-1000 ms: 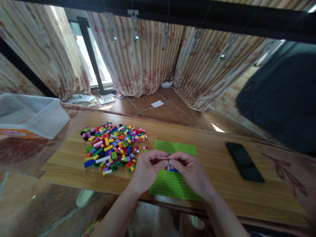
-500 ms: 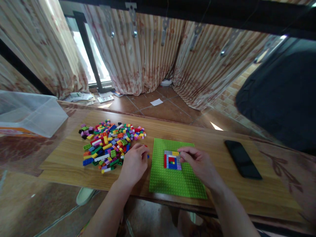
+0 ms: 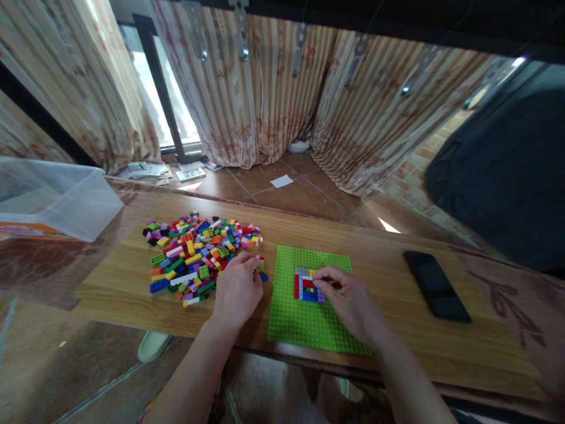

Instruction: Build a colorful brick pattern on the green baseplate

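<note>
A green studded baseplate (image 3: pixel 291 327) lies on the wooden table, carrying a small square pattern of toy bricks (image 3: pixel 304 290) in red, blue, grey, yellow and white. My right hand (image 3: pixel 351 297) is over the pattern's right side, thumb and forefinger pinched at its upper part; whatever is between the fingertips is hidden. Left of the plate, my left hand (image 3: pixel 238 288) rests by the edge of a heap of loose toy bricks (image 3: pixel 189 259). Its fingers are curled in, and I cannot make out what they hold. A few bricks, one of them blue (image 3: pixel 263 277), show just past its fingertips.
A black phone (image 3: pixel 436 287) lies on the table at the right. At the far left stands a clear plastic bin (image 3: pixel 83 203). Striped curtains (image 3: pixel 282 100) hang beyond the table, and a dark covered object (image 3: pixel 507 165) fills the far right.
My right hand has shifted slightly left, from the pattern's right edge onto its upper part, covering more of it. My left hand stays by the heap, with more bricks showing beside its fingers.
</note>
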`<state>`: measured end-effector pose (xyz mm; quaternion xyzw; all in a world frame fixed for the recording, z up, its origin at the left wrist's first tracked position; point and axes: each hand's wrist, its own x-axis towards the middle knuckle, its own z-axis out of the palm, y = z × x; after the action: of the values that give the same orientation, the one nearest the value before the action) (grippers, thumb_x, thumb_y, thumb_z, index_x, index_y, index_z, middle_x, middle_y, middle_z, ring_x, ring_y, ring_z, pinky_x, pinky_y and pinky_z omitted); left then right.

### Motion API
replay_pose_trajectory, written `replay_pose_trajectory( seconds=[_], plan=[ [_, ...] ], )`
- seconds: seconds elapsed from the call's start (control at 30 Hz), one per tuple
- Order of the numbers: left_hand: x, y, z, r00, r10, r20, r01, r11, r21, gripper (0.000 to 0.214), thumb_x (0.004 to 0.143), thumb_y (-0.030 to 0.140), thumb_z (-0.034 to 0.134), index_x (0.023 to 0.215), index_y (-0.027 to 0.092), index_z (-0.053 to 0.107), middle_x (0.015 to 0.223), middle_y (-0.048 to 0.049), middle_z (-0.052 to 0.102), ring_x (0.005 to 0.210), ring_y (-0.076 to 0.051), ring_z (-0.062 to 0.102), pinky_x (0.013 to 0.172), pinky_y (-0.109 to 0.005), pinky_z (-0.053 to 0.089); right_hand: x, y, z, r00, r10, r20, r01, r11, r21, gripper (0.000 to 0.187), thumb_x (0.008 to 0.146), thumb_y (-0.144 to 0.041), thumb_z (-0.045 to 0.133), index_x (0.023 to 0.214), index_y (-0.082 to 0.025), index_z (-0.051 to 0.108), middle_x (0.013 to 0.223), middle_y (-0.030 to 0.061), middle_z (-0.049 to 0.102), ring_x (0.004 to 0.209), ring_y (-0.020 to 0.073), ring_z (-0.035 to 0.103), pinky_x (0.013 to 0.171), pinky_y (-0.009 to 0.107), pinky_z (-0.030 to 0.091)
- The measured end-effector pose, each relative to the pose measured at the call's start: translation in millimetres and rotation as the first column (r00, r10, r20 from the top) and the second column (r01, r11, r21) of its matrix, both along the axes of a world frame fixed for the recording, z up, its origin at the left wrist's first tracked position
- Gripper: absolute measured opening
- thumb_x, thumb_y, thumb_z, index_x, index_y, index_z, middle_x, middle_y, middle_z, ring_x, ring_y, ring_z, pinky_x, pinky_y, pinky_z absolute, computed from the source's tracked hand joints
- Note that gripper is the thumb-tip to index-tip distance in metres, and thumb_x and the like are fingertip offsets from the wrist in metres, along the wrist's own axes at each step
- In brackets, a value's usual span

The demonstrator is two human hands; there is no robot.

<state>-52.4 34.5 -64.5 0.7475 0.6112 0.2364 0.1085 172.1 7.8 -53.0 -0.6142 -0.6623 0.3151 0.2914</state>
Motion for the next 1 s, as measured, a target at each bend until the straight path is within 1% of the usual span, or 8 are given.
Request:
replay_pose_trajectory(
  seconds=[0.1,0.2,0.3,0.37,0.43,0.6,0.83,1.0],
  plan=[
    [3.3,-0.9,-0.7,0.995,-0.025,0.098,0.023,0.999,0.028,0.021,0.083,0.008,0.047,0.085,0.018,0.065,0.1,-0.0052,0.065,0.089,-0.018,0.063,0.078,-0.029,0.048,-3.4,0.3,-4.0,1.0,0.014,0.025,-0.016,0.998,0.067,0.015,0.085,-0.031,0.055,0.083,-0.024,0.068,0.097,0.0022,0.064,0.09,0.0177,0.058,0.08,0.031,0.044],
    [11.4,-4.9,0.5,0.972,-0.111,0.208,0.108,0.994,0.03,0.02,0.085,0.01,0.048,0.086,0.018,0.066,0.094,-0.0047,0.064,0.088,-0.017,0.061,0.078,-0.027,0.047,-5.4,0.1,-8.7,0.998,-0.008,0.063,0.004,0.998,0.059,0.014,0.085,-0.031,0.057,0.082,-0.026,0.07,0.1,0.0028,0.06,0.093,0.0184,0.056,0.083,0.033,0.042],
    [21.7,-10.9,1.3,0.941,-0.195,0.275,0.213,0.976,-0.036,0.021,0.087,0.012,0.047,0.088,0.02,0.067,0.085,-0.0029,0.063,0.076,-0.014,0.059,0.07,-0.025,0.045,-6.6,-0.4,-14.5,0.997,-0.015,0.08,0.011,0.999,0.045,0.012,0.083,-0.03,0.06,0.082,-0.028,0.072,0.099,0.0029,0.059,0.095,0.0193,0.055,0.084,0.035,0.042],
    [27.3,-13.9,0.1,0.929,-0.22,0.298,0.255,0.963,-0.086,0.021,0.087,0.013,0.048,0.09,0.02,0.067,0.082,-0.0023,0.063,0.07,-0.013,0.058,0.065,-0.024,0.044,-6.9,-0.3,-19.3,0.997,-0.025,0.072,0.021,0.999,0.048,0.011,0.082,-0.03,0.062,0.081,-0.028,0.073,0.098,0.0031,0.058,0.095,0.0199,0.055,0.085,0.036,0.041],
    [31.0,-15.5,-2.1,0.923,-0.226,0.311,0.274,0.955,-0.118,0.021,0.086,0.013,0.049,0.091,0.021,0.068,0.083,-0.0025,0.063,0.071,-0.013,0.058,0.063,-0.023,0.043,-6.7,0.1,-24.3,0.998,-0.04,0.053,0.037,0.998,0.051,0.011,0.081,-0.03,0.063,0.08,-0.028,0.074,0.098,0.003,0.058,0.095,0.0199,0.055,0.086,0.036,0.041],
    [33.9,-15.4,-4.6,0.92,-0.234,0.314,0.292,0.944,-0.152,0.021,0.086,0.014,0.048,0.088,0.021,0.068,0.083,-0.0028,0.064,0.074,-0.014,0.06,0.065,-0.023,0.043,-5.8,0.7,-33.1,0.998,-0.067,-0.006,0.067,0.996,0.054,0.01,0.079,-0.032,0.065,0.082,-0.029,0.074,0.098,0.0031,0.058,0.094,0.0197,0.055,0.086,0.037,0.042],
    [35.9,-16.4,-3.3,0.916,-0.266,0.302,0.328,0.927,-0.18,0.023,0.088,0.015,0.046,0.086,0.02,0.069,0.083,-0.0034,0.065,0.075,-0.015,0.061,0.068,-0.024,0.044,-10.7,-0.1,-29.8,0.995,-0.077,0.062,0.072,0.994,0.078,0.01,0.078,-0.031,0.065,0.078,-0.028,0.075,0.094,0.0035,0.059,0.093,0.02,0.055,0.085,0.037,0.042],
    [36.4,-17.0,-3.7,0.917,-0.277,0.288,0.335,0.925,-0.178,0.024,0.088,0.015,0.046,0.087,0.02,0.069,0.083,-0.0033,0.066,0.077,-0.015,0.061,0.069,-0.025,0.045,-12.4,1.1,-30.1,0.992,-0.113,0.057,0.109,0.991,0.08,0.007,0.075,-0.03,0.068,0.075,-0.026,0.073,0.093,0.0038,0.06,0.091,0.0204,0.056,0.084,0.037,0.043]
  ],
)
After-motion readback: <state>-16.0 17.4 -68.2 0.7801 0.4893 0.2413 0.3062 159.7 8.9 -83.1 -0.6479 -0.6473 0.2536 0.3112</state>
